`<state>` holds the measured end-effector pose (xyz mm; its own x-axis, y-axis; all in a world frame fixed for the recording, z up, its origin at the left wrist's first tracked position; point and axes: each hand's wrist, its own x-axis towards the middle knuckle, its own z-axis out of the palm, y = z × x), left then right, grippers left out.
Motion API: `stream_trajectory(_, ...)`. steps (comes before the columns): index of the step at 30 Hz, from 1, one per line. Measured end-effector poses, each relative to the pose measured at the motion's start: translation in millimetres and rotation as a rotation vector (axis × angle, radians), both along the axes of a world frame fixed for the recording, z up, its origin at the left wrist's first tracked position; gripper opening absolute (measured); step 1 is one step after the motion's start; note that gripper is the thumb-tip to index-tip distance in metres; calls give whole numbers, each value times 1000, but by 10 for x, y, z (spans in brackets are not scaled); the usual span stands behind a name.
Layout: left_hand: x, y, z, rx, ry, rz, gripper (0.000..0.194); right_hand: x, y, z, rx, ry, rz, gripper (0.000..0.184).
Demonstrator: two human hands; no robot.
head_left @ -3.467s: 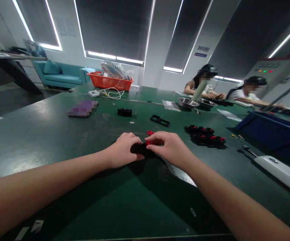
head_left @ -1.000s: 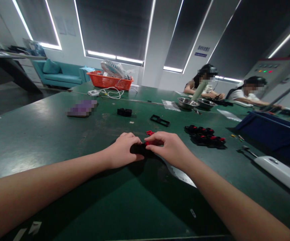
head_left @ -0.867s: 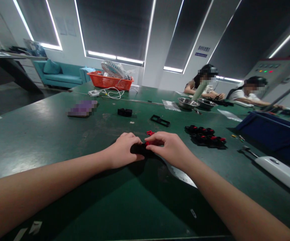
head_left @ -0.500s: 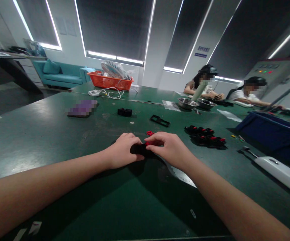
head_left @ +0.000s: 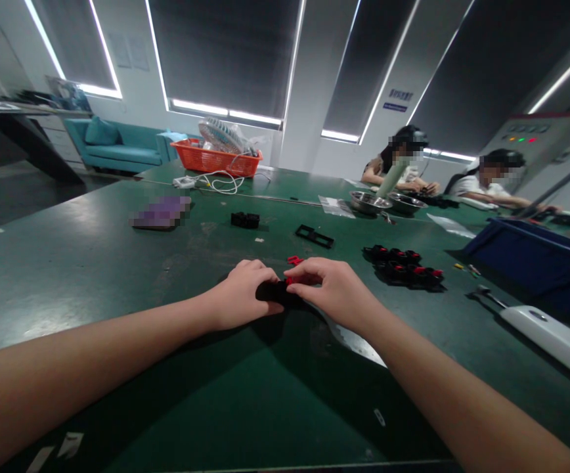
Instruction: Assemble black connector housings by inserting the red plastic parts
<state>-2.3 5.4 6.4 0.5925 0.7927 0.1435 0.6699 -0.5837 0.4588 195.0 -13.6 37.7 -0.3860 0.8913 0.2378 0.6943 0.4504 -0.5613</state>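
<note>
My left hand [head_left: 245,294] is closed around a black plastic part [head_left: 275,292] low over the green table [head_left: 206,401]. Thumb and forefinger of my right hand [head_left: 331,289] pinch a small red piece [head_left: 289,280] at the top of that black part. Whether the red piece is seated in it, I cannot tell. Just beyond my fingers lie loose red pieces [head_left: 294,260]. Farther back are a flat black frame [head_left: 314,236] and a small black block [head_left: 245,220]. To the right sit several black assemblies with red pieces [head_left: 408,269].
A white tool with a metal tip [head_left: 546,335] lies at right beside a blue bin [head_left: 536,263]. Behind are metal bowls [head_left: 370,202], an orange basket [head_left: 216,161], a white cable [head_left: 226,184] and a purple object [head_left: 161,212]. Two people sit at the far right.
</note>
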Motion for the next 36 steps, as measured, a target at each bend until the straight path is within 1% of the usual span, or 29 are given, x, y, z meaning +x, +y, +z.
stream_trajectory(5, 5, -13, 8, -7, -3, -4, 27, -1, -10, 1, -4, 5, -4, 15)
stream_trajectory(12, 15, -15, 33, -32, -5, -7, 30, -1, -15, 4, 2, -15, -5, 15)
stream_trajectory(24, 3, 3, -8, -11, -6, -9, 30, -6, -10, 1, 0, -8, -2, 14)
stream_trajectory(36, 4, 2, 6, -11, 9, -3, 28, -5, -3, 0, 5, -11, -6, 14)
